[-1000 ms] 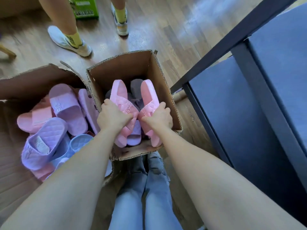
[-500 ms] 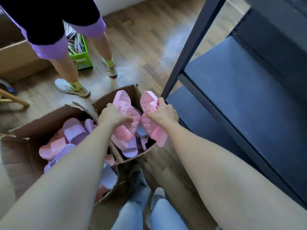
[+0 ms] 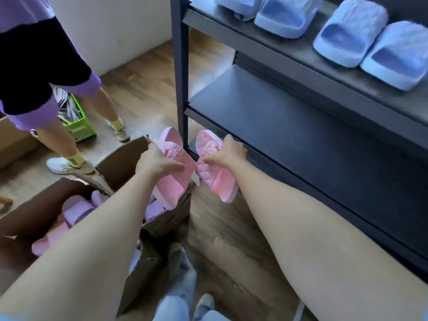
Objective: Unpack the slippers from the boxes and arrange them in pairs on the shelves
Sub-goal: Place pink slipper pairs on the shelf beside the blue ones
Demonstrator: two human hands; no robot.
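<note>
**Left hand** [image 3: 157,162]: fingers curled over the strap of a pink quilted foam slipper [image 3: 173,184] and gripping it. The slipper is held in the air with its toe pointing away. Its heel hangs over the right corner of the nearer box.

**Right hand** [image 3: 228,154]: fingers and thumb curled round the strap of the matching pink slipper [image 3: 218,181]. This one is also held clear of any surface, just in front of the edge of the bare dark shelf board [image 3: 301,126]. The two slippers sit side by side, close at the straps, with a small white tag [image 3: 196,180] hanging between them.

**Nearer open brown cardboard box** [image 3: 166,221]: stands on the floor at the foot of the shelf post and holds lilac slippers [image 3: 154,209], partly hidden by the left arm.

**Second open cardboard box** [image 3: 34,205]: to the left, touching the first. It holds a lilac slipper [image 3: 76,210] and a pink one [image 3: 49,240].

**Dark metal shelving unit**, upright post [image 3: 180,77]: stands to the right. Its upper shelf carries four pale blue slippers [image 3: 352,33] set in pairs, openings facing the viewer.

**Wooden plank floor** [image 3: 143,93]: bears a green plastic crate [image 3: 80,127] beyond the boxes.

**Second person**: stands at the left in purple-and-black shorts [image 3: 34,72], yellow socks and pale trainers [image 3: 67,165].

**Wearer's legs**: in light jeans [image 3: 171,304] at the lower edge.
</note>
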